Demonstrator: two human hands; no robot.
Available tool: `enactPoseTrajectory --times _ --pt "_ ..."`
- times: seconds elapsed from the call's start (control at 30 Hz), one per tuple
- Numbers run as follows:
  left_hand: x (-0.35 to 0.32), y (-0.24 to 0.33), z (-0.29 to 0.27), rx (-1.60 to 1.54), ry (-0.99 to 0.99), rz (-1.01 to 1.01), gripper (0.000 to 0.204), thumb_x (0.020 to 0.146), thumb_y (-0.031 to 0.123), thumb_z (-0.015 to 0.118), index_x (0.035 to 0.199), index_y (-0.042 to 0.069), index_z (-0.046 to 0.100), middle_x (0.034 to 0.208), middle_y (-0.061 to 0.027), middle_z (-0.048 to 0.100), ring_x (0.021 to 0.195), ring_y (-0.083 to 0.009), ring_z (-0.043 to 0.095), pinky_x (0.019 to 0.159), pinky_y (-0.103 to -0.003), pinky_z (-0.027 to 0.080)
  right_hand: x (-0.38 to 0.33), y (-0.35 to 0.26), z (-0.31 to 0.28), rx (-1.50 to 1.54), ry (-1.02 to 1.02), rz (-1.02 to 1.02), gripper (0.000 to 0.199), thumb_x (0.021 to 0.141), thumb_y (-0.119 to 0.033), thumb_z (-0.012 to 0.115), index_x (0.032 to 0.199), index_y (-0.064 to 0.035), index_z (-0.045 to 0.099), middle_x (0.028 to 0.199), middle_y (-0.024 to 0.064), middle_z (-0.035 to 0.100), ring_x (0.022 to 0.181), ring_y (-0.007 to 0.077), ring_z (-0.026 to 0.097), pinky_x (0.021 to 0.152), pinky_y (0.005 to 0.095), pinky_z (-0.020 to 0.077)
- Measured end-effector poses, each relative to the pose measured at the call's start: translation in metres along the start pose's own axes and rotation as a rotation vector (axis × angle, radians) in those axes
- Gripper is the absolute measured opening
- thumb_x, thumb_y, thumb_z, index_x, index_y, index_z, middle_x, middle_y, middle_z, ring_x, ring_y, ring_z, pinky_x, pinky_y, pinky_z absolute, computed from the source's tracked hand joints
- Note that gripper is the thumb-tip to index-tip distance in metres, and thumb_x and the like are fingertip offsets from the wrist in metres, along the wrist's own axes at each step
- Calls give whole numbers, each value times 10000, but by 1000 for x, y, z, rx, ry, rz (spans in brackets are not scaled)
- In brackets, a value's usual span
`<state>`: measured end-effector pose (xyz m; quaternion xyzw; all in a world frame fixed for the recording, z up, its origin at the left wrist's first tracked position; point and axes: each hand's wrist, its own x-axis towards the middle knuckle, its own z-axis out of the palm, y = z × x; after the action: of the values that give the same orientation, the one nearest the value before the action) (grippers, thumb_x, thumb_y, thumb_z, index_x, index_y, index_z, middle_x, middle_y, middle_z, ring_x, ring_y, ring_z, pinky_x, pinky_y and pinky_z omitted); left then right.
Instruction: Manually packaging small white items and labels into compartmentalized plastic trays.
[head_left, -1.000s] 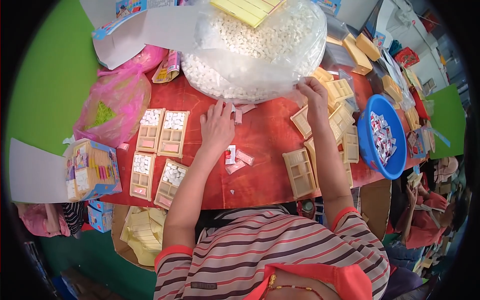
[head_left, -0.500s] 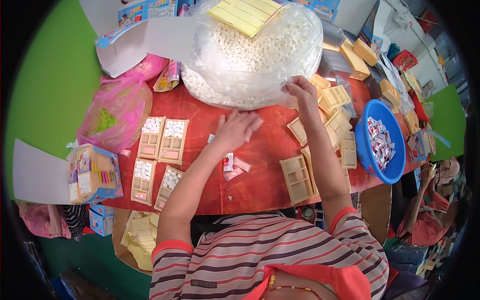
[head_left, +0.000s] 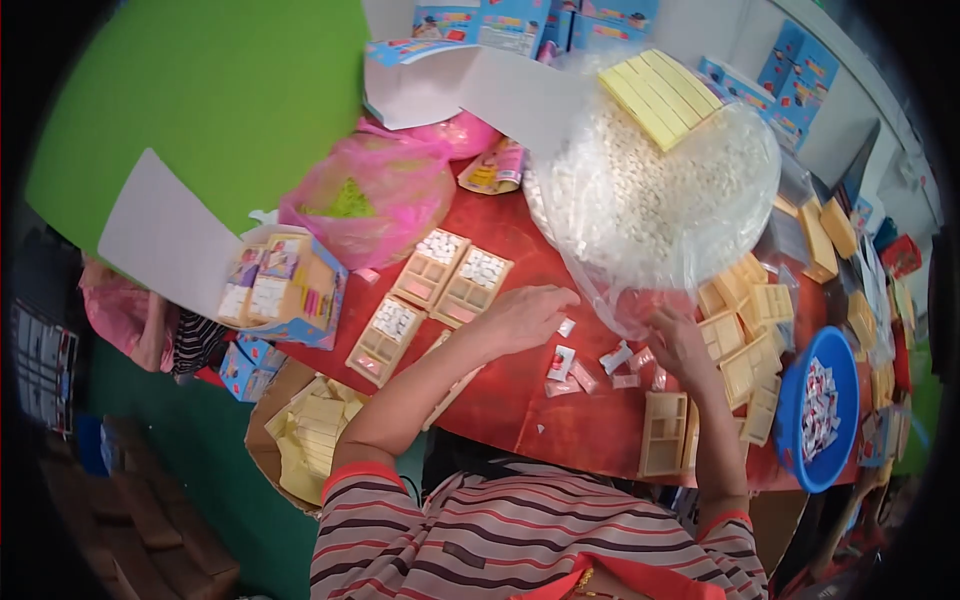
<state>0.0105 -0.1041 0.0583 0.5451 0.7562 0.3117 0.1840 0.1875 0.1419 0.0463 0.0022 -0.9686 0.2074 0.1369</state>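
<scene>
My left hand reaches over the red table with fingers stretched out and holds nothing I can see. Just by its fingertips lies a small white piece. My right hand has its fingers curled at the loose edge of a big clear plastic bag, seemingly pinching it. White pellets fill this bag. Between and below the hands lie a white packet with a red print, a white twisted packet and several small pink packets. Under my left forearm, one compartment tray is partly hidden.
Wooden compartment trays with white pieces and pink packets stand left; more trays pile up right. A blue basin of packets stands far right. A pink bag, an opened box and a yellow slatted sheet surround the work area.
The whole view has swung, so the table sits further right and lower. My right hand has come nearer my body with the bag edge. More packets now show beside it.
</scene>
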Motion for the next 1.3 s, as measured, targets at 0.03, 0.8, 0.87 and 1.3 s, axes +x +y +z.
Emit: enactPoseTrajectory --times 0.03,0.8,0.87,1.3 --pt "-10 -8 -16 -2 115 -72 296 900 135 522 1159 9 587 1090 -199 646 1042 -365 615 898 -449 485 -4 -14 -1 -24 -113 38 176 829 -105 642 996 -51 629 991 133 619 953 339 595 848 420 443" --pt "-39 -196 -207 886 180 -854 312 893 248 512 1069 77 704 1068 -176 703 1005 -319 684 878 -502 512 -28 -36 -6 53 70 246 156 845 -58 624 992 -7 615 955 138 622 915 337 593 823 399 450" --pt "-46 -203 -218 890 232 -837 293 873 221 528 1038 62 711 1029 -186 708 962 -337 694 835 -491 541 -29 -35 -7 61 82 244 155 846 -58 624 991 -6 614 954 137 622 915 336 593 821 398 451" --pt "-82 -136 -215 -92 815 -426 95 834 120 622 833 39 672 722 -83 653 610 -133 605 560 -286 479 -6 -78 -9 -40 303 52 266 809 -5 646 1073 -28 614 1180 158 591 1099 369 558 932 437 454"
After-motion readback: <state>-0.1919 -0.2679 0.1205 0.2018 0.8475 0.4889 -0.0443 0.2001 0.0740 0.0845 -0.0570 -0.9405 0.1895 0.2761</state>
